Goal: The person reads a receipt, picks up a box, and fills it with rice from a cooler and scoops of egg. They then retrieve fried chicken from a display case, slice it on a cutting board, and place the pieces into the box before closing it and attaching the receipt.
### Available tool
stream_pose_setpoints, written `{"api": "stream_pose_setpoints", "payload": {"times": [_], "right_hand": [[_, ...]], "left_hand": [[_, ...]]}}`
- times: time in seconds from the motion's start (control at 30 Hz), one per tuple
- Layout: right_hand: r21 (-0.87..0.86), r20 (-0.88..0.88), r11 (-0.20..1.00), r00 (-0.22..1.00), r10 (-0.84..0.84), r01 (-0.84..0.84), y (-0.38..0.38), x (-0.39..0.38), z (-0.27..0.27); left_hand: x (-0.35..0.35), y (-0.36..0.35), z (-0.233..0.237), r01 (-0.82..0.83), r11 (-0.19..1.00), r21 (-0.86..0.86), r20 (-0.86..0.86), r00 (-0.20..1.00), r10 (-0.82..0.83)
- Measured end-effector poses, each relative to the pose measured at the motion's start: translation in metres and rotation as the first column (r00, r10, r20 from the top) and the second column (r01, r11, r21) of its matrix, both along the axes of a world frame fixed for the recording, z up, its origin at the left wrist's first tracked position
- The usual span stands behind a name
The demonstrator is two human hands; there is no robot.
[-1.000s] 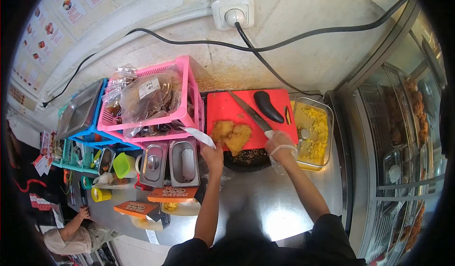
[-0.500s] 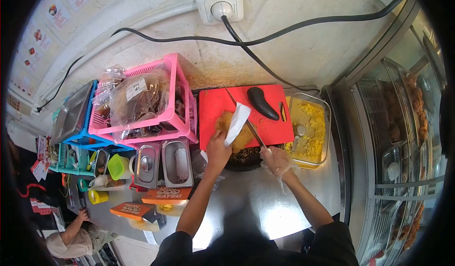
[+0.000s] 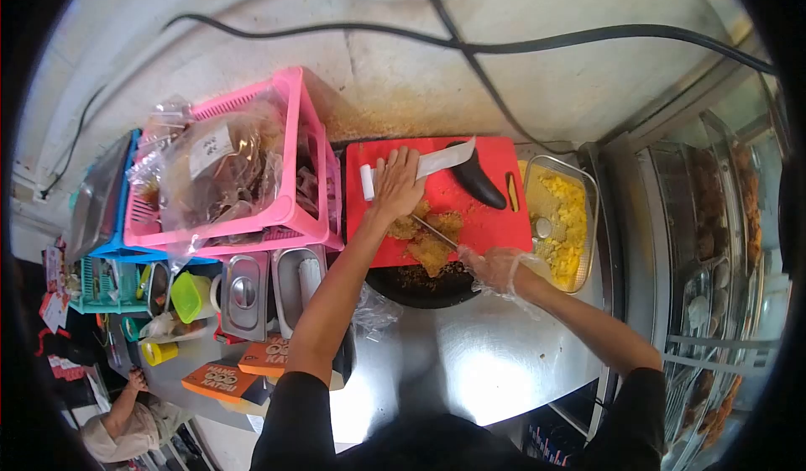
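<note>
In my right hand (image 3: pixel 497 271), which wears a clear plastic glove, is the handle end of a knife (image 3: pixel 436 232). The blade slants up and left across a browned, breaded cutlet (image 3: pixel 432 254) on the red cutting board (image 3: pixel 495 232). My left hand (image 3: pixel 399 184) is bare and lies above the cutlet with a white strip of paper (image 3: pixel 441 161) under its fingers. The knife tip is hidden near that hand. A glossy black, curved, elongated object (image 3: pixel 478 179) lies at the board's upper right, partly behind the paper's end.
Right of the board is a metal tray (image 3: pixel 589 257) with yellow chopped food. A black round pan (image 3: pixel 403 289) sits below the board. Left stand a pink basket (image 3: pixel 294 156) of bagged food, metal containers (image 3: pixel 245 295) and orange boxes (image 3: pixel 214 379). Another person's arm (image 3: pixel 122 408) shows lower left.
My left hand has moved up with the paper, uncovering more of the cutlet. The knife has shifted, and its blade now lies across the cutlet. The view has moved slightly.
</note>
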State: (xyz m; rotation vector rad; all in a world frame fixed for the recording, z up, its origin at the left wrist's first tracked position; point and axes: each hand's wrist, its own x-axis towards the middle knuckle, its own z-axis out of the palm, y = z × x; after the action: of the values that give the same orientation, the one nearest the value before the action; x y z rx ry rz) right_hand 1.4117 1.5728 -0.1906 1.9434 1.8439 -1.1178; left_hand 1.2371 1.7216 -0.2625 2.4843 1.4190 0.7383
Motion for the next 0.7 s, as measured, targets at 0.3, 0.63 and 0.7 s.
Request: {"api": "stream_pose_setpoints", "payload": {"times": [0.3,0.63,0.7], "right_hand": [[0.058,0.034,0.998,0.999,-0.04,0.038,-0.001,-0.019,-0.008],[-0.152,0.111,0.985,0.992,-0.066,0.083,-0.006,-0.034,-0.007],[-0.108,0.059,0.99,0.995,-0.081,0.087,-0.008,-0.037,-0.003]], "left_hand": [[-0.007,0.01,0.005,0.031,0.999,0.011,0.05,0.998,-0.032],[-0.011,-0.006,-0.004,0.077,0.995,0.064,-0.027,0.997,-0.075],[-0.013,-0.007,-0.003,0.102,0.99,0.101,-0.017,0.995,-0.101]]}}
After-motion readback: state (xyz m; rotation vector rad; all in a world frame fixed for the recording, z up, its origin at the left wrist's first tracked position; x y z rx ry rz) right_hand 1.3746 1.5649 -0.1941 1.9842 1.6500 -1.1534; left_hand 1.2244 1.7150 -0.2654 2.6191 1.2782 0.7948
